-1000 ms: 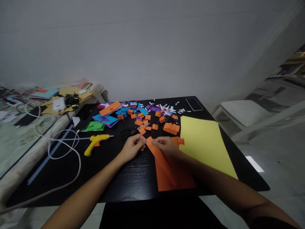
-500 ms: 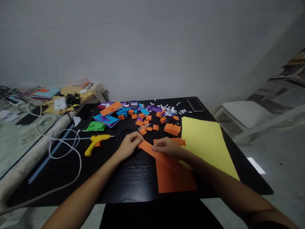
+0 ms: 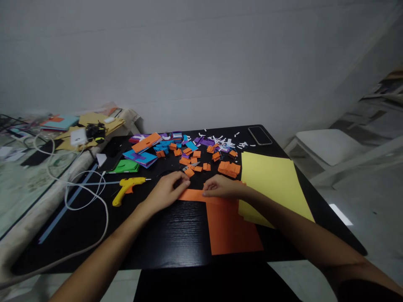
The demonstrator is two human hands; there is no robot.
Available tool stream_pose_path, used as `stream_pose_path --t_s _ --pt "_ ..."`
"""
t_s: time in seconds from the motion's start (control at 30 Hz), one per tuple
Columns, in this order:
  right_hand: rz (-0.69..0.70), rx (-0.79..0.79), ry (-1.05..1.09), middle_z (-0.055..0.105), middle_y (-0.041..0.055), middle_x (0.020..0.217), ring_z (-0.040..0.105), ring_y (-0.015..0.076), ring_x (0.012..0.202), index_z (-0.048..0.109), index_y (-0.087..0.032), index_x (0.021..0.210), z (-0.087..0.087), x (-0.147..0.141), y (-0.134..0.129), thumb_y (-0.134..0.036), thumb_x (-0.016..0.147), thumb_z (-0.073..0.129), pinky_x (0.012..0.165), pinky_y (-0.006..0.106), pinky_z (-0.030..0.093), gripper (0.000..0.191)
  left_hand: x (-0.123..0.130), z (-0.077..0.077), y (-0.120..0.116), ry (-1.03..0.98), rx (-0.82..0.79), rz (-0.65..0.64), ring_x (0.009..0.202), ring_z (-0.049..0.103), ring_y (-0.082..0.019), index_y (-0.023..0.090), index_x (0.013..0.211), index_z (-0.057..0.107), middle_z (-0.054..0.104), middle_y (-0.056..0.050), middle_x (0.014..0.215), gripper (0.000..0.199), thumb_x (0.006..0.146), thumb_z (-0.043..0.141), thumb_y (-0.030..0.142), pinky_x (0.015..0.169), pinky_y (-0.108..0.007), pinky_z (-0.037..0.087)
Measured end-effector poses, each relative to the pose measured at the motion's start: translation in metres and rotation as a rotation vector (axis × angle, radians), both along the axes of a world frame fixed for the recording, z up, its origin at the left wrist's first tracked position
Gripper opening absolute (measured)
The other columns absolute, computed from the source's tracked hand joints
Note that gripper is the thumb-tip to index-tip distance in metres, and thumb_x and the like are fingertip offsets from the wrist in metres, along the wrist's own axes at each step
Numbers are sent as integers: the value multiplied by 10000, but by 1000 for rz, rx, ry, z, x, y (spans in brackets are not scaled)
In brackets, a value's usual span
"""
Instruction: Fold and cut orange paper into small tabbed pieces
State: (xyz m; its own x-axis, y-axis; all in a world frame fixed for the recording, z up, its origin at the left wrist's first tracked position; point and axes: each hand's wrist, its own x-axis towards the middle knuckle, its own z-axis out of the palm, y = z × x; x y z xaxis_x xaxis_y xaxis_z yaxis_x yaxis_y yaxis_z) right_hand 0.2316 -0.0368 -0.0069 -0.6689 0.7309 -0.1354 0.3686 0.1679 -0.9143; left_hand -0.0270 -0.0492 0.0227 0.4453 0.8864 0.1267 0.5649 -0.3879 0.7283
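An orange paper strip [image 3: 192,195] stretches level between my two hands, low over the black table. At its left end, my left hand [image 3: 166,189] is closed, thumb and fingers pinching the paper. My right hand [image 3: 223,187] grips it farther right with bent fingers, hiding part of the strip. Beneath the right hand and forearm lies a larger orange sheet [image 3: 234,235]. Beyond the hands are small folded orange pieces [image 3: 195,154] and a stack of folded orange strips [image 3: 229,168]. Scissors [image 3: 195,164] lie partly covered among the small pieces.
A yellow glue gun [image 3: 127,188] with a white cable [image 3: 105,222] lies left. Yellow sheets [image 3: 273,180] sit under my right forearm. Folded coloured papers [image 3: 140,158], white scraps [image 3: 220,141] and a phone [image 3: 260,135] are farther back. A white stool [image 3: 327,147] stands right.
The strip has swung from slanted to nearly level. My left hand has shifted slightly left and lower at its end, while the right hand stays near the same place.
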Motion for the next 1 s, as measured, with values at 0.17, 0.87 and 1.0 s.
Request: stream_pose_path --t_s 0.17,0.87,1.0 --pt "46 90 -50 708 14 707 594 131 627 779 -153 816 -5 -14 7 -355 865 725 571 228 409 215 8 -6 2 4 -264 -148 592 489 -127 165 799 712 584 22 643 343 927 642 475 561 -230 344" --pt "64 885 -359 738 120 1100 650 261 982 735 -133 1009 -35 -11 -14 -160 1028 548 859 405 508 190 -11 -43 -1 225 154 -77 964 647 -246 213 984 733 707 -79 1007 134 973 606 256 875 -361 481" --pt "82 947 -383 731 127 1070 649 267 957 730 -121 981 -38 -12 -14 -157 1023 560 843 396 513 179 -2 -45 -10 296 244 -156 1001 655 -257 210 1048 741 726 -94 1108 171 1009 579 250 898 -393 481"
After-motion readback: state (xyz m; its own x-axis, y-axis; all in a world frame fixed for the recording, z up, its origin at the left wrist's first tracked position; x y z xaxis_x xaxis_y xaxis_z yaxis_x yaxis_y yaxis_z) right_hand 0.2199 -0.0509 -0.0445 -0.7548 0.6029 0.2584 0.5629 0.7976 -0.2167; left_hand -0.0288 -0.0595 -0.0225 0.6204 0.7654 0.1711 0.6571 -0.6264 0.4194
